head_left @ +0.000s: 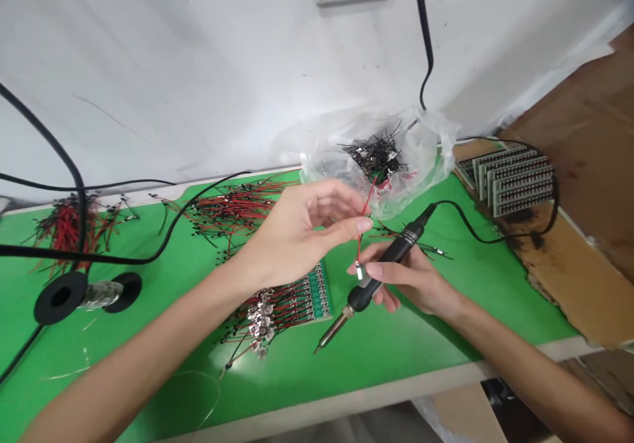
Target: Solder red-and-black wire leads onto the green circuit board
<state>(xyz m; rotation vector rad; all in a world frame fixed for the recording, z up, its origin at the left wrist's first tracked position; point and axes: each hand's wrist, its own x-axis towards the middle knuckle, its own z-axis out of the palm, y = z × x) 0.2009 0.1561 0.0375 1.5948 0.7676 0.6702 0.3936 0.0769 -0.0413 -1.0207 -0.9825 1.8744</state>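
Green-topped workbench (446, 311) running along a white wall (173, 67), brown cardboard (569, 133) lying at its right end. Main container: a clear plastic bag (426, 146) slumping against the wall, its mouth gaping, a tangle of small black-leaded parts (376, 156) sitting inside and a few red bits showing near its lower edge. Left hand (307, 232) is hanging over the workbench, thumb and forefinger pinching a red wire (364, 222) in a narrow grip, other fingers curling loosely. Wire is dangling in the air just beside the right hand's fingertips, a small silver terminal (359, 271) at its lower end. Right hand (401, 278) is gripping a black soldering iron (391, 248) pen-style, fingers closing round the handle, metal tip pointing down and left, near a green circuit strip (317, 294) carrying a fan of red-and-black wires with silver lugs. Loose heaps of red and black wires (232, 208) are lying farther along toward the wall, a black-flanged solder spool (84, 294) is sitting at left, and upright grey-green boards (515, 179) are standing in the far right corner
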